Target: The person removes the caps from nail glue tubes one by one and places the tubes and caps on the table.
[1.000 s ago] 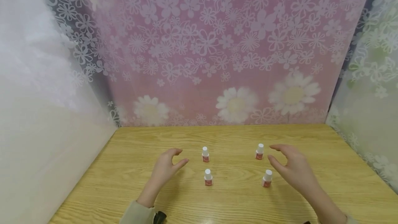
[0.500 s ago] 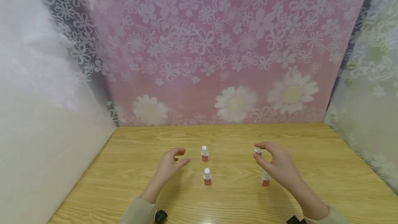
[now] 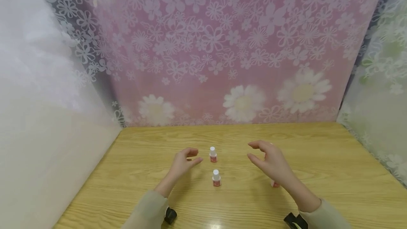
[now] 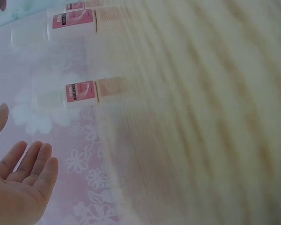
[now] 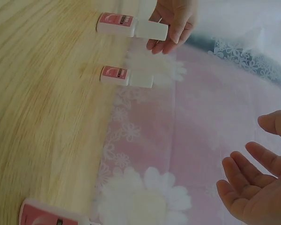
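Several small white-capped bottles with red labels stand upright on the table. In the head view, the back left bottle (image 3: pixel 213 154) and front left bottle (image 3: pixel 216 178) are in full sight. My left hand (image 3: pixel 182 163) hovers just left of the back left one, fingers and thumb apart, holding nothing. My right hand (image 3: pixel 273 162) is in the air on the right, thumb and fingers spread, nothing between them. It mostly hides the front right bottle (image 3: pixel 275 183) and nearly all of the back right one. The right wrist view shows a bottle (image 5: pixel 42 216) cut off at its lower left.
A wood-grain table (image 3: pixel 165 137) lies under the hands. Behind it hangs a pink flowered curtain (image 3: pixel 190 80), with pale sheets at the left (image 3: pixel 63 133) and right (image 3: pixel 375 116). Black straps sit at both wrists.
My right hand has moved left, from right of the right bottles to across them, its fingertips now past them. My left hand has shifted slightly right. The bottles remain standing.
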Demonstrator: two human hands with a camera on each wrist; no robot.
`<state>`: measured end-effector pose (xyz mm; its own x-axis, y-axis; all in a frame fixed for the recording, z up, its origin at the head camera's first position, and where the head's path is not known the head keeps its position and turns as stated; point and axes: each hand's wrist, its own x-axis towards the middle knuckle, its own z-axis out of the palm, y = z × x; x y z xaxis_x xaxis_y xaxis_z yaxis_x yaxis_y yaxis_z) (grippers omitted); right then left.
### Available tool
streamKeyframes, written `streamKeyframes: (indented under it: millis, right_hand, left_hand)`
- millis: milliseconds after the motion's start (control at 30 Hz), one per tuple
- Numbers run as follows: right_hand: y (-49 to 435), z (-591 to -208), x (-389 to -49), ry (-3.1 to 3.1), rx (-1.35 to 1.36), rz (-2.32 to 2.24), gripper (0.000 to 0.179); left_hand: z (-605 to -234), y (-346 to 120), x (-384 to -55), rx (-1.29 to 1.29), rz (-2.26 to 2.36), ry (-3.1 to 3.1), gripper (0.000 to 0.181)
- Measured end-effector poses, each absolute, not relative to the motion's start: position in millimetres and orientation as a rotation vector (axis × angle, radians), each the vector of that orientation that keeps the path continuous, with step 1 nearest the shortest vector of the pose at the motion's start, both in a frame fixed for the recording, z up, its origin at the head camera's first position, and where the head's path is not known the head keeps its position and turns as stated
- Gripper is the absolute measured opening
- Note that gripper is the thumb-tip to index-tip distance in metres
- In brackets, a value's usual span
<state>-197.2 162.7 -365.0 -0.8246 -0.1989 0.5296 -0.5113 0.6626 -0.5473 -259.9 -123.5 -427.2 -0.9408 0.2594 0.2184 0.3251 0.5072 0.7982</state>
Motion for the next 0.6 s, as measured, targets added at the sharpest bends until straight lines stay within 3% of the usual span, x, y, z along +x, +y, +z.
streamKeyframes:
  millis: [600]
  right_hand:
    - [127.5, -371.3, -235.9, -2.564, 0.529, 1.231, 0.031]
  left_hand:
    - [-435.2, -109.2, -281.1, -0.446, -1.493, -2.745, 0.042]
